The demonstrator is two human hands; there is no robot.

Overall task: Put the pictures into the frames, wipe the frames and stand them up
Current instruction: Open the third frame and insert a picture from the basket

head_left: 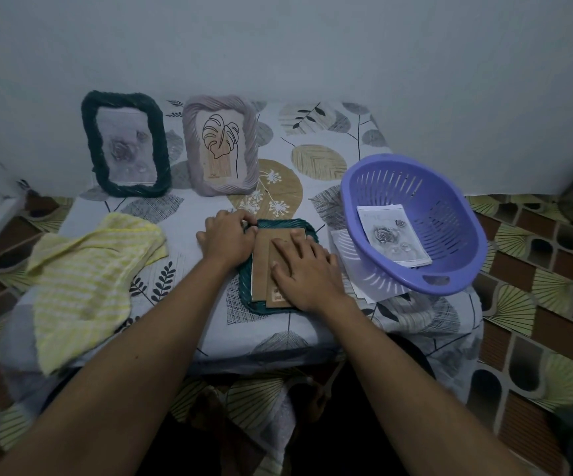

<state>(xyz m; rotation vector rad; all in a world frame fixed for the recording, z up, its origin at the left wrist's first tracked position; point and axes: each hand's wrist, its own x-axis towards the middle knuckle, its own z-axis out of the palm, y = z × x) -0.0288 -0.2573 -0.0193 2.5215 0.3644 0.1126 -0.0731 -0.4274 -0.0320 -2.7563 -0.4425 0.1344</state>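
Note:
A teal frame (247, 297) lies face down on the table in front of me, its brown cardboard back (264, 259) facing up. My right hand (307, 273) presses flat on the cardboard back with straight fingers. My left hand (228, 237) grips the frame's upper left corner, fingers curled over the rim. Two frames stand at the back: a dark green one (125, 144) with a rose picture and a pale mauve one (219, 144) with a leaf drawing. More rose pictures (395, 235) lie in a purple basket (450, 269).
A yellow striped cloth (89, 273) lies crumpled at the table's left. A sheet of paper (350, 280) sticks out from under the basket. The small table (278, 334), covered with a leaf-print cloth, stands against a pale wall over a patterned floor.

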